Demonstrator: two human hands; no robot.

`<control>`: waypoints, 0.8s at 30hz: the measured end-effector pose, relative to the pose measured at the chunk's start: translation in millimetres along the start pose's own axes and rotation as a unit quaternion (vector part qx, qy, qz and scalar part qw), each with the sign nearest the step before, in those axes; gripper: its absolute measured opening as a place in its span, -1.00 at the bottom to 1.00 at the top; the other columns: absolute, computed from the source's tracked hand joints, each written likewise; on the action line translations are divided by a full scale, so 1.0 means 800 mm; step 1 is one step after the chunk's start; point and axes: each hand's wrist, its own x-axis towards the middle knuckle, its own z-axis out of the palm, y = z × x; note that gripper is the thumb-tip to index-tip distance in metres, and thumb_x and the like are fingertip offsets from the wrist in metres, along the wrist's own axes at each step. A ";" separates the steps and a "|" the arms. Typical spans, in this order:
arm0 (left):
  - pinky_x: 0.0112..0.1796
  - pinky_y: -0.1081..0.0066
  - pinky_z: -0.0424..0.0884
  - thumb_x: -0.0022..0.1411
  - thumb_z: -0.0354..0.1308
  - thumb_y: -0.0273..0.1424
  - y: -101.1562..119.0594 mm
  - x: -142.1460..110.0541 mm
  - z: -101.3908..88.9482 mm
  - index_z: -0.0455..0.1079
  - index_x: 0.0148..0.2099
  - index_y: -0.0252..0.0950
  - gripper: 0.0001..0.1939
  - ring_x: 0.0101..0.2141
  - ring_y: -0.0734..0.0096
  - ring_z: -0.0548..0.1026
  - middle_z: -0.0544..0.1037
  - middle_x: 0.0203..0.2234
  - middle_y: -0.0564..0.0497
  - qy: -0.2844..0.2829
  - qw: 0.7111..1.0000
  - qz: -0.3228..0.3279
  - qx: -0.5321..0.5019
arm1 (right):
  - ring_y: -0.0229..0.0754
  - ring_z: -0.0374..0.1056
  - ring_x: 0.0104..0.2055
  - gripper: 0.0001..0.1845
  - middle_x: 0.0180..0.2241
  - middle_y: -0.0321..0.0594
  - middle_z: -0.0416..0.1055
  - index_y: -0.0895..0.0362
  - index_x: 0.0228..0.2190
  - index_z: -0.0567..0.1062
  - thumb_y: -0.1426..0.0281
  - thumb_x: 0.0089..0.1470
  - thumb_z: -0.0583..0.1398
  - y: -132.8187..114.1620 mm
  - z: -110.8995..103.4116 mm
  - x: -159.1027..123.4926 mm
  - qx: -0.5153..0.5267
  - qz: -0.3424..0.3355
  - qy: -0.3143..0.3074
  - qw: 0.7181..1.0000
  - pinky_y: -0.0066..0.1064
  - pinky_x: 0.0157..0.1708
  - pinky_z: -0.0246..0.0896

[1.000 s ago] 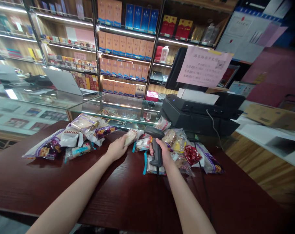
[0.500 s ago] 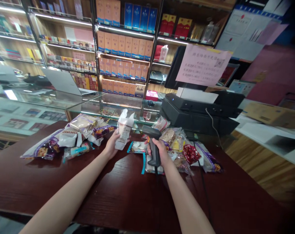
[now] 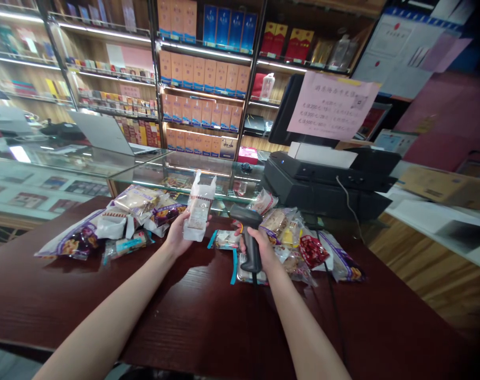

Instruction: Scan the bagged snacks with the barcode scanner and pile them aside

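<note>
My left hand holds a clear snack packet upright above the dark wooden counter. My right hand grips the handle of a black barcode scanner, whose head points left toward the packet. Beside and under the scanner lies a pile of wrapped snacks. A second pile of snack packets lies to the left of my left hand.
A black cash register with a screen bearing a pink paper notice stands behind the right pile. A glass display case and a laptop sit beyond the counter. Shelves of boxed goods fill the back wall.
My left hand picked the clear packet off the counter near the right pile, raised it upright and drew it slightly left. The scanner hand barely moved.
</note>
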 end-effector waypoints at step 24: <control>-0.18 0.30 0.49 0.07 0.29 -0.38 -0.026 0.001 -0.003 0.21 0.29 -0.25 -0.27 -0.22 0.23 0.59 0.55 -0.02 -0.13 -0.015 0.991 0.063 0.114 | -0.38 0.18 -0.67 -0.68 -0.48 -0.28 0.44 0.17 -0.23 0.46 0.19 0.06 0.24 0.002 0.010 -0.002 0.008 0.009 -0.037 0.999 -0.52 -0.72 0.11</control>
